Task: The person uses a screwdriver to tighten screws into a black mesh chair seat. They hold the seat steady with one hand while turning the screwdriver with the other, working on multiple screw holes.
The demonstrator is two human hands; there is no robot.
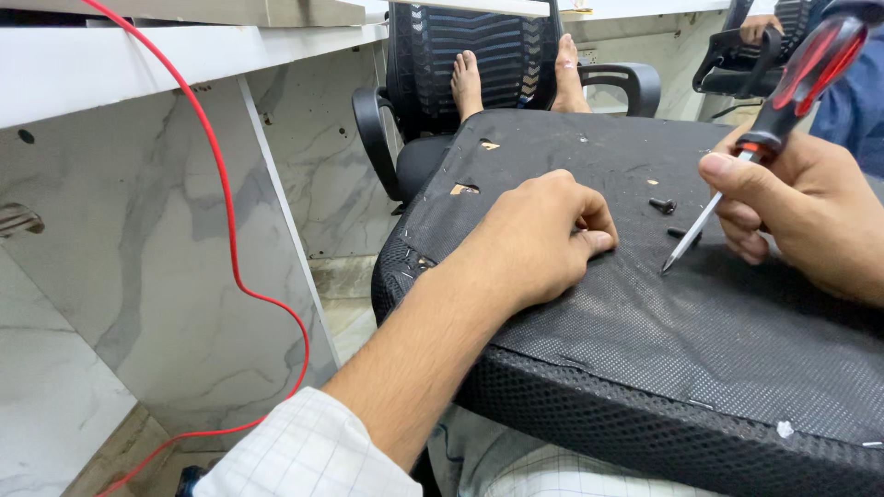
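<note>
Here the seat [645,313] is steadied on the lap by the left hand [539,235], fingers curled empty against its underside, while a screwdriver [769,124] is gripped by the right hand [801,216], tip kept beside two loose screws [662,204]

The left hand [539,235] rests on the seat cushion [645,322]. At its three o'clock lie two screws [662,205]. The screwdriver [764,129] sits farther right, an office chair [479,64] at twelve.
</note>
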